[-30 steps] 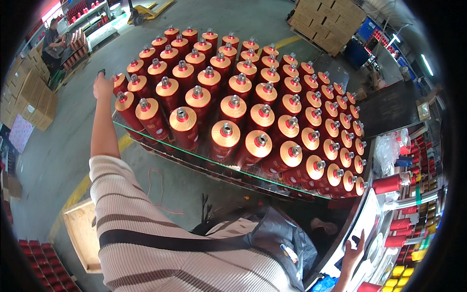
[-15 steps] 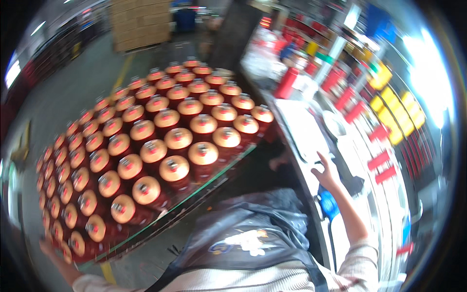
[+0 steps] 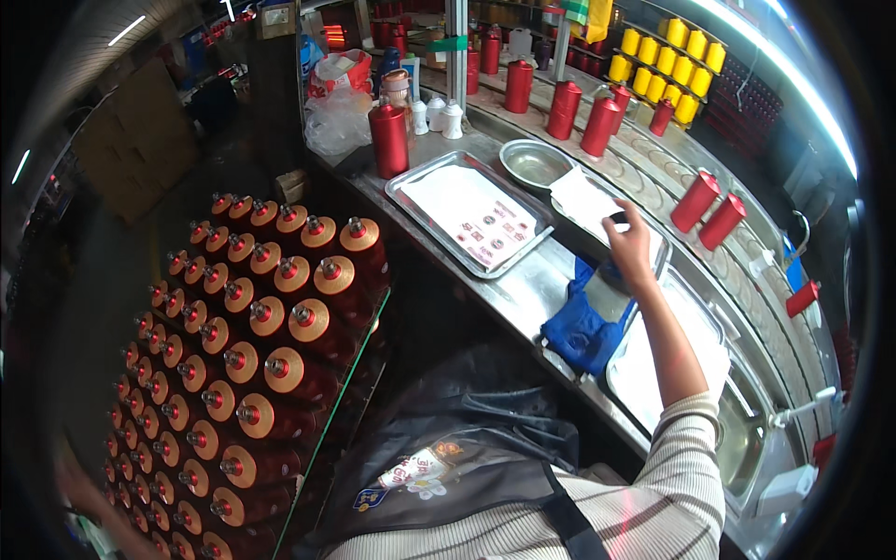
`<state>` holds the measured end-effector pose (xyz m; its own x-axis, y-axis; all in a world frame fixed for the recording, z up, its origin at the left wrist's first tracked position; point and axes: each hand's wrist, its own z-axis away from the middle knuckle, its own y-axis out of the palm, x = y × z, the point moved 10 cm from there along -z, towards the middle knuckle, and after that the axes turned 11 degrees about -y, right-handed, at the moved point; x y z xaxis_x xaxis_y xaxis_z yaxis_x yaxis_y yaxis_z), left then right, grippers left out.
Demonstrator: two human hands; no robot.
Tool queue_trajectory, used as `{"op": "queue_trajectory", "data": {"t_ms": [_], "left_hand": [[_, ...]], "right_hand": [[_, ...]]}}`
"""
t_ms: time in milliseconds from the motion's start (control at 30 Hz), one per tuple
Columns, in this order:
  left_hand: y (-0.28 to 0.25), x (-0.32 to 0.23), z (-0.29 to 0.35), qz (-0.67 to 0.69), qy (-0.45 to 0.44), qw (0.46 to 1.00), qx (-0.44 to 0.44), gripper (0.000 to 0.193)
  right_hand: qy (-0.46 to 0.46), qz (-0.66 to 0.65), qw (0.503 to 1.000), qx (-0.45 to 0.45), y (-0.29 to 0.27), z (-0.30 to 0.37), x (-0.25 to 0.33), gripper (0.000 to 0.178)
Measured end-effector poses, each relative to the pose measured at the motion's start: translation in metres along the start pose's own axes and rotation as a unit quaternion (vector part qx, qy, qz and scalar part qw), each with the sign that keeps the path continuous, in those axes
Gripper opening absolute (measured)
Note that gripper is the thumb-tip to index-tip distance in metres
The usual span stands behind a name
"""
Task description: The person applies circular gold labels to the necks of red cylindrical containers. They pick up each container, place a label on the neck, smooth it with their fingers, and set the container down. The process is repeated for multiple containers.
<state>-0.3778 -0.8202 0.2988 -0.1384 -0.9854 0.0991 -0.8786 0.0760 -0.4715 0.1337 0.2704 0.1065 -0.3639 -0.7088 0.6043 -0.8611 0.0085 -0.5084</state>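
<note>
Over the metal bench [image 3: 511, 291], the half-bent right hand [image 3: 630, 243] is by white paper [image 3: 574, 194], its hold on a small black thing [image 3: 618, 217] unclear, while the left hand [image 3: 86, 487], too blurry to read, could bump and tip red bottles [image 3: 254, 416] packed beside it.

Site: a factory workshop. You have a steel bench [image 3: 532, 297] beside a conveyor-like track [image 3: 747, 289] bearing red bottles [image 3: 598, 127], massed gold-shouldered bottles [image 3: 289, 377] to your left, racked yellow bottles [image 3: 681, 68], stacked cartons [image 3: 131, 131] and strip lights [image 3: 127, 31].
</note>
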Motion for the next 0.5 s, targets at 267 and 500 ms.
{"op": "queue_trajectory", "data": {"t_ms": [267,500], "left_hand": [[-0.055,-0.789,-0.031,0.566,0.140,0.783,0.215,0.037],[-0.072,-1.203,0.071,0.642,0.368,0.602,0.300,0.058]], "right_hand": [[0.021,0.176,0.983,-0.048,-0.067,-0.054,-0.096,0.077],[0.145,0.208,0.966,-0.049,-0.064,-0.128,-0.200,0.111]]}}
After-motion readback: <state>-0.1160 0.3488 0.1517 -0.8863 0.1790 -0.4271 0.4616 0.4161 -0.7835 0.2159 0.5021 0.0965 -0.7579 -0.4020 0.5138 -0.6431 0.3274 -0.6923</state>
